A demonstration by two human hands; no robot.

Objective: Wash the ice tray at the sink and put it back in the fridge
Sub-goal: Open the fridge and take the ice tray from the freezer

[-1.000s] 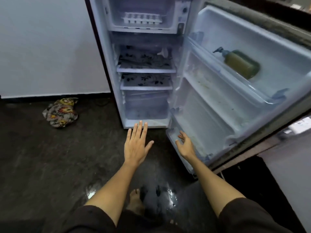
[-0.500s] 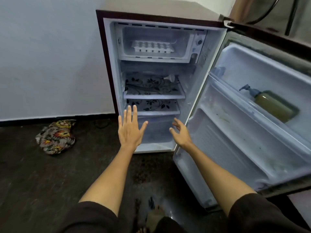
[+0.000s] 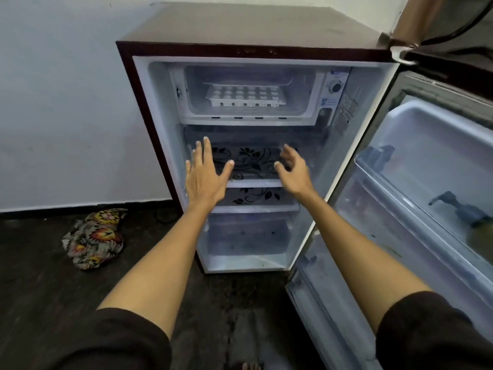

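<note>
Left arm: bare forearm reaching forward from the 7 o'clock corner of the view toward 12 o'clock, dark sleeve (image 3: 112, 340) covering the upper arm.
Left hand (image 3: 204, 174): back of the hand facing the camera, fingers straight and slightly spread, thumb splayed out toward 2 o'clock, holding nothing.
Right arm: bare forearm rising from the 5 o'clock corner toward 11 o'clock, dark right sleeve (image 3: 426, 332) at the upper arm.
Right hand (image 3: 293, 169): turned partly inward, fingers loosely curved, thumb pointing toward 9 o'clock, holding nothing.
Spacing: the hands are near each other at roughly level height, not touching.
Foot: toes (image 3: 250, 366) just visible at 6 o'clock.
</note>
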